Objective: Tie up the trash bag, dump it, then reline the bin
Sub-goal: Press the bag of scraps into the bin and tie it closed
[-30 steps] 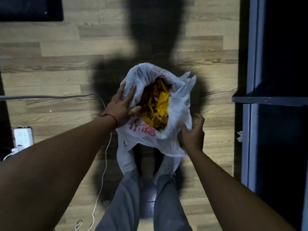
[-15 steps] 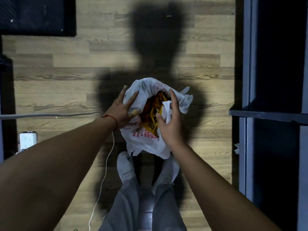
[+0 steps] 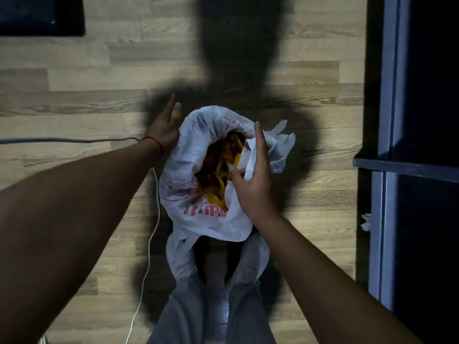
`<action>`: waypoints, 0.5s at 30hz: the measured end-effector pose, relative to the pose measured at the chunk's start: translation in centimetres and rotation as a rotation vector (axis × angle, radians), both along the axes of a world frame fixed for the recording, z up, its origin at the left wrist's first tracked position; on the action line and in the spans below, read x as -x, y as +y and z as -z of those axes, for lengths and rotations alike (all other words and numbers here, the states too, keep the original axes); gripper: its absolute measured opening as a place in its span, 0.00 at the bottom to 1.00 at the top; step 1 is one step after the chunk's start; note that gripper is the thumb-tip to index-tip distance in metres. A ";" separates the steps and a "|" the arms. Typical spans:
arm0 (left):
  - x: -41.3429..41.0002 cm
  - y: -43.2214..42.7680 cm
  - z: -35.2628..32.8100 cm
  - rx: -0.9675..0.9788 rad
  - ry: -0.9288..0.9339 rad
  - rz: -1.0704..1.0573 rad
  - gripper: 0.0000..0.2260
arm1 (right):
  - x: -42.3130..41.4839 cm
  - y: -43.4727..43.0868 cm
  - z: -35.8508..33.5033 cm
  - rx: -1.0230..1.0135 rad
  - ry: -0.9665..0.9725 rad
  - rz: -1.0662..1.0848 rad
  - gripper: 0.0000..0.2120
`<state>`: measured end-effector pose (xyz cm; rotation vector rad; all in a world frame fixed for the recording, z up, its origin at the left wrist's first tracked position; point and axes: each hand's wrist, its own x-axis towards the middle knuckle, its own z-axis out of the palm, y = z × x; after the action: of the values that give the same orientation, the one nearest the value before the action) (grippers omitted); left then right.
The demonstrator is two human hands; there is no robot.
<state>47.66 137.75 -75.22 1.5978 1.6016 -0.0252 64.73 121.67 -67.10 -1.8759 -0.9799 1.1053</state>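
Black flat panel: on the floor, far up and left of the white plastic trash bag, which has red print on its side.
Thin grey cable: lies across the floor from the left edge toward the bag's left side.
Thin white cord: trails down the floor just left of the bag.
Left hand: released, fingers straight and pointing away from the person, at the bag's upper left edge. I cannot tell whether the palm touches the plastic.
Red string bracelet: around the left wrist, just left of the bag.
Trash bag: stands on the floor in front of the person's feet, mouth open and untied, with one loop handle hanging at its lower left.
Yellow and orange crumpled waste: fills the bag, visible through its open mouth.
Right hand: grasping a fold of the bag's right rim between thumb and fingers, index finger stretched up.
Grey trouser legs: directly below the bag, grey shoes touching its base.
Pale wood-plank floor: under the bag, darkened by the person's shadow.
Small white crumpled scrap: well right of the bag.
Dark blue cabinet frame: far right of the bag.
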 end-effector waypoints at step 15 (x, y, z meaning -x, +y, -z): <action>1.5 -0.6 -2.7 -0.074 -0.117 -0.059 0.21 | 0.7 -0.6 -1.1 0.004 -0.041 -0.052 0.42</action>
<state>46.14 137.19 -72.48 1.5780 1.5732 0.1581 64.04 121.04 -65.99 -1.8922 -1.0561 1.1038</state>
